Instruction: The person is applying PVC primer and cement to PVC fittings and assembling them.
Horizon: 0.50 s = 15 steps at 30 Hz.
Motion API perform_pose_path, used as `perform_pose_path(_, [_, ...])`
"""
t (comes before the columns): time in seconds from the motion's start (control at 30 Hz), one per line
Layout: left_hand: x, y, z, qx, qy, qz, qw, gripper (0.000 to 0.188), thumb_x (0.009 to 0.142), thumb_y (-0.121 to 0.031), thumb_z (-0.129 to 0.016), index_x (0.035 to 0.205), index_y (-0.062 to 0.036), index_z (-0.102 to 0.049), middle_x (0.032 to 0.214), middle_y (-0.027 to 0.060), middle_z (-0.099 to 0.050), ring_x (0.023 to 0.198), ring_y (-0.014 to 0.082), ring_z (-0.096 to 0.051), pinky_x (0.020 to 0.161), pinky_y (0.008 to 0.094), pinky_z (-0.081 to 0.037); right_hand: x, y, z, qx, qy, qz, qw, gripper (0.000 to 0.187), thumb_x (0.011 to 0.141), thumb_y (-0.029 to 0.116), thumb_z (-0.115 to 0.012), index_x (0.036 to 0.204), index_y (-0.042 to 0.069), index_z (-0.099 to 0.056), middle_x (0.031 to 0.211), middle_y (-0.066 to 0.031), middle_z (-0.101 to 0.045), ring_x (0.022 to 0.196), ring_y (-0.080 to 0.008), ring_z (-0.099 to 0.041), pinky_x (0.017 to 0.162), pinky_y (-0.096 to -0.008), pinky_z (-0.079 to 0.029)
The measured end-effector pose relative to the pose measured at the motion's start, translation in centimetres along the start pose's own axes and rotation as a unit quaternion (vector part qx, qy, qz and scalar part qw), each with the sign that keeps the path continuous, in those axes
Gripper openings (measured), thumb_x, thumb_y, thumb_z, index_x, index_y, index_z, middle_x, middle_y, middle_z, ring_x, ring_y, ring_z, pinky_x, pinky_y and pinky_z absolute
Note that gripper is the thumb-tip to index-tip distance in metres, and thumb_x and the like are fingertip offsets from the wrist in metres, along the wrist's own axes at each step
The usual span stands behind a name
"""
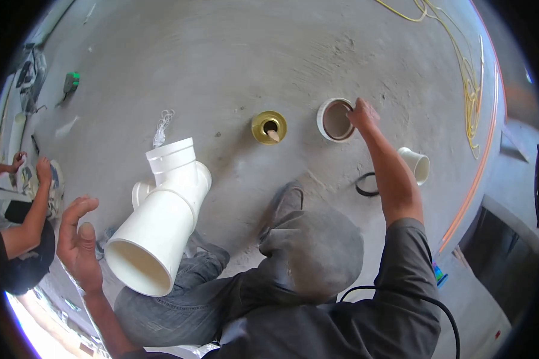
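Observation:
At the upper right of centre, the fingers of my right hand [363, 115] are closed on the near-right rim of a white ring with a brown inner band [322, 127], which is on the floor. My left hand [81, 245] is empty, thumb and curved fingers apart, to the left of a large white plastic pipe branch fitting [170, 206]. That fitting leans over my left leg, its wide mouth facing me. Between the fitting and the ring stands a gold-coloured tin [259, 127] with a light wooden-looking piece in its opening.
Right of my legs are a black rubber ring [365, 191] and a short white pipe piece [422, 169]. Yellow cord [470, 90] lies at far right. A clear plastic bundle [161, 133] and green tape measure [72, 81] lie left. Another person [24, 233] sits at far left.

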State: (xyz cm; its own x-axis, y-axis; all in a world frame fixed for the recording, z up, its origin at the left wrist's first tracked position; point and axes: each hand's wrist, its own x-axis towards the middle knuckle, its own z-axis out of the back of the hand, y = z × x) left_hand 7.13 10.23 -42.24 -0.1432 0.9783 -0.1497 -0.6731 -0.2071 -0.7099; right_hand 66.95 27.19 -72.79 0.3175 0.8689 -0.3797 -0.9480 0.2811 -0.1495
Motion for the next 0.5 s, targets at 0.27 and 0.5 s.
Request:
perform_pose_path(0.27, [-0.4, 0.8, 0.8, 0.017, -0.014, -0.003, 1.0, 0.046, 0.095, -0.041, -0.061, 0.114, 0.0003, -0.065, 0.116, 0.0127, -0.065, 0.12, 0.0281, -0.055, 0.105, 0.0416, -0.039, 0.6, -1.5, -0.7, -0.011, 0.017, 0.04, 0.999, 0.025, 0.077, 0.021, -0.064, 0.098, 0.008, -0.066, 0.101, -0.0182, -0.069, 0.1, -0.0374, -0.065, 0.082, -0.047, -0.052])
perform_pose_path(0.5, [0.6, -1.0, 1.5, 0.008, -0.013, -0.094, 0.995, 0.048, 0.095, -0.043, -0.06, 0.113, 0.0012, -0.065, 0.113, 0.0132, -0.066, 0.119, 0.0282, -0.056, 0.104, 0.0416, -0.04, -3.7, -4.6, 8.1, 0.044, 0.007, 0.102, 0.994, 0.023, 0.075, 0.02, -0.066, 0.093, 0.006, -0.067, 0.088, -0.0204, -0.068, 0.085, -0.0397, -0.067, 0.073, -0.0453, -0.053])
